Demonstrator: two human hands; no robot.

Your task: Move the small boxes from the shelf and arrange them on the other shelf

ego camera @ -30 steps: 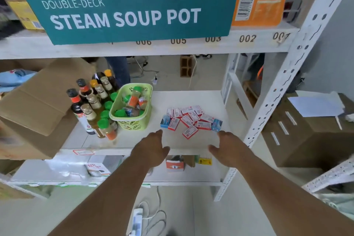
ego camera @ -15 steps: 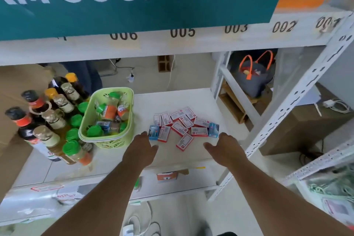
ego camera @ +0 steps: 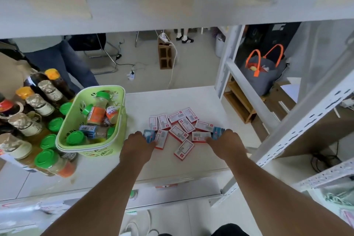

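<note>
We've got both hands down on the white shelf (ego camera: 220, 99) now, one at each end of the scatter of small boxes (ego camera: 182, 126). Our left hand (ego camera: 137, 144) sits at the near-left end, its fingers (ego camera: 151, 142) curled down against a blue box (ego camera: 148, 135), with a red-and-white box (ego camera: 161, 141) just beyond the fingertips. Whether those fingers actually pinch the blue box or only touch it, we cannot tell; the back of the hand hides the tips. Our right hand (ego camera: 225, 144) mirrors it at the far-right end, fingers curled onto the second blue box (ego camera: 217, 132) and the red-and-white one beside it.

We judge this two-sided placing is meant to herd the loose pile inward, so several boxes can be gathered at once rather than picked singly. The boxes lie flat, some overlapping, all between the two sets of fingers, and nothing has left the shelf yet.

To the left of our left fingers stands a green basket (ego camera: 116, 101) of spice jars, with sauce bottles (ego camera: 38, 105) beyond it.

Writing we can read: the upper shelf edge carries "006", "005" and "003". The box labels show barcodes, but their print is too small to make out.
</note>
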